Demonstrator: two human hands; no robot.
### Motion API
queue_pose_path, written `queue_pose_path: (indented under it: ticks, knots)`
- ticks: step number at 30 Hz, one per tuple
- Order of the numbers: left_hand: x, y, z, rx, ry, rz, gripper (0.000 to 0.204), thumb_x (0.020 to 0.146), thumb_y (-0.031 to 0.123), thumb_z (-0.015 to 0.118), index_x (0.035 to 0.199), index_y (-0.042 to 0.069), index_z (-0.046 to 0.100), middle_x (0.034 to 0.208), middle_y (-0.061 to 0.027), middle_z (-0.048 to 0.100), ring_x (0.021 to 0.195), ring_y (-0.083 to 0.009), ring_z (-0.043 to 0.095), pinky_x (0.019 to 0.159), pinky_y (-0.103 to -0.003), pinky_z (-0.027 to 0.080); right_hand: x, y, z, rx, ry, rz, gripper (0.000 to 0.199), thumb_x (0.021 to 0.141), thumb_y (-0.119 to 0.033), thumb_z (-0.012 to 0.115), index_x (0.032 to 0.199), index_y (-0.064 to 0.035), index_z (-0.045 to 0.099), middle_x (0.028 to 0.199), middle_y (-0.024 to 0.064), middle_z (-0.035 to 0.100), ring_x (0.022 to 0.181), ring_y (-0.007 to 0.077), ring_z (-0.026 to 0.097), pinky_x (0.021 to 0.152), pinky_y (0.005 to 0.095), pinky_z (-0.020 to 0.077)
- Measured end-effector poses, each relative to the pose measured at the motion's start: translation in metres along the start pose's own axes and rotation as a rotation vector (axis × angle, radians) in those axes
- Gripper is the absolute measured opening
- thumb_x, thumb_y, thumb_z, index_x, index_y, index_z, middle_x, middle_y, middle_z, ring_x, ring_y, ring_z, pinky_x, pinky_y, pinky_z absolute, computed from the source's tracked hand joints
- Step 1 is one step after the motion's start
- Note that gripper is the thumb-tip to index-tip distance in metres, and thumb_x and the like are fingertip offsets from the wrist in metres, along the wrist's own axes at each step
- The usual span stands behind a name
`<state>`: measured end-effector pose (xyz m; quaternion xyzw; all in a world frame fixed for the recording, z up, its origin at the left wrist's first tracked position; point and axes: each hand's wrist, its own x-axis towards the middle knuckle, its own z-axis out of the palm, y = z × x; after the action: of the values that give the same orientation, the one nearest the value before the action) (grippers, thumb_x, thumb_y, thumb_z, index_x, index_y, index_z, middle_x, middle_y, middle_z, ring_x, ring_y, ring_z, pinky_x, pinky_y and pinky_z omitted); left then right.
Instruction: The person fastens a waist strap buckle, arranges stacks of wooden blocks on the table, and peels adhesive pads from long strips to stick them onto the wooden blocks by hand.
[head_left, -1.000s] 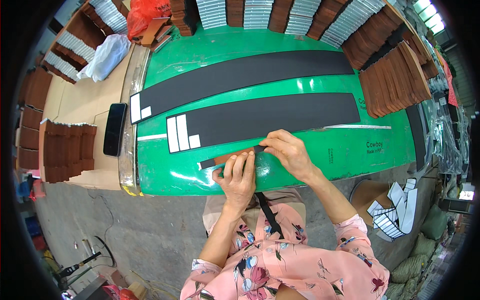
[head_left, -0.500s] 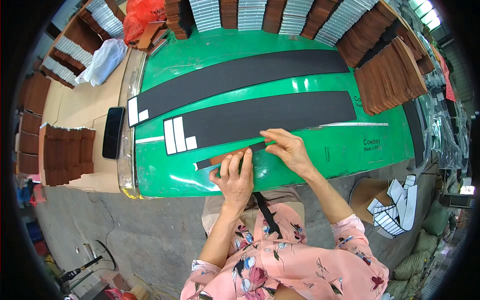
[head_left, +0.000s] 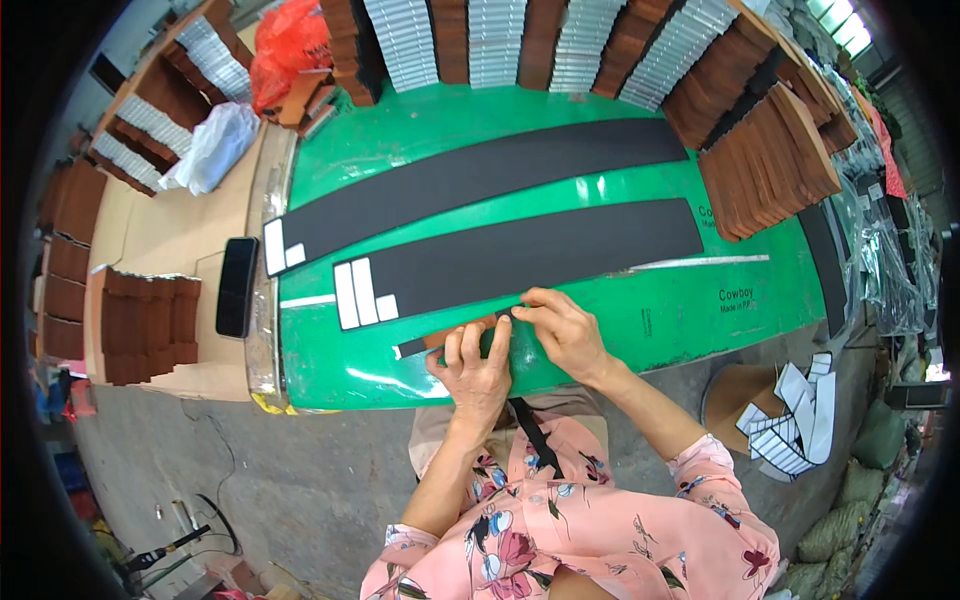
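A narrow brown piece (head_left: pixel 436 341) with a black strip (head_left: pixel 411 349) along it lies on the near part of the green table. My left hand (head_left: pixel 472 372) bends over it, fingertips pressed down on the piece and the thumb at its near side. Close by on the right, my right hand (head_left: pixel 562 335) is closed in a pinch at the right end of the black strip, almost touching the left fingers. Just beyond lies a long black sheet (head_left: pixel 530 250) with several white patches (head_left: pixel 363 292) at its left end. A second long black sheet (head_left: pixel 480 185) lies farther back.
Stacks of brown and silvery pieces (head_left: pixel 494 45) line the far edge, with a brown stack (head_left: pixel 765 165) at right. A phone (head_left: pixel 236 287) and another brown stack (head_left: pixel 147 325) lie left on the cardboard surface (head_left: pixel 215 215). White offcuts (head_left: pixel 795 420) fill a floor container at right.
My right hand has moved left along the strip, close to my left hand; less black strip shows between them. The whole view has shifted slightly, with the table lower in it.
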<state>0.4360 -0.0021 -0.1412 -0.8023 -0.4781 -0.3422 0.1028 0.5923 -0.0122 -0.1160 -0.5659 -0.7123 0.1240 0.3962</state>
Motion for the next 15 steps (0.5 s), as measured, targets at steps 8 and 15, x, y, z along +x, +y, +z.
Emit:
queue_pose_path:
  ticks: [8, 15]
  knots:
    - [0.009, 0.008, -0.01, 0.011, -0.085, 0.066, 0.041, 0.072, 0.013, 0.063, 0.112, 0.02, 0.058, 0.109, -0.0009, 0.048, 0.108, -0.0201, 0.04, 0.086, -0.041, 0.028, -0.002, -0.003, -0.008, -0.166, 0.008, -0.054, 0.038, 0.075, -0.001, 0.058, 0.112, -0.0113, 0.06, 0.114, 0.012, 0.054, 0.101, 0.0277, 0.056, 0.082, 0.0347, 0.0494]
    - [0.004, -0.007, -0.017, -0.107, -0.141, 0.069, 0.039, 0.073, 0.012, 0.06, 0.112, 0.012, 0.059, 0.114, -0.0092, 0.05, 0.112, -0.0297, 0.041, 0.087, -0.045, 0.028, 0.001, -0.003, 0.008, 0.508, 0.045, 0.209, 0.035, 0.078, -0.005, 0.063, 0.113, -0.0046, 0.057, 0.115, 0.0134, 0.054, 0.102, 0.0289, 0.056, 0.084, 0.0335, 0.0471]
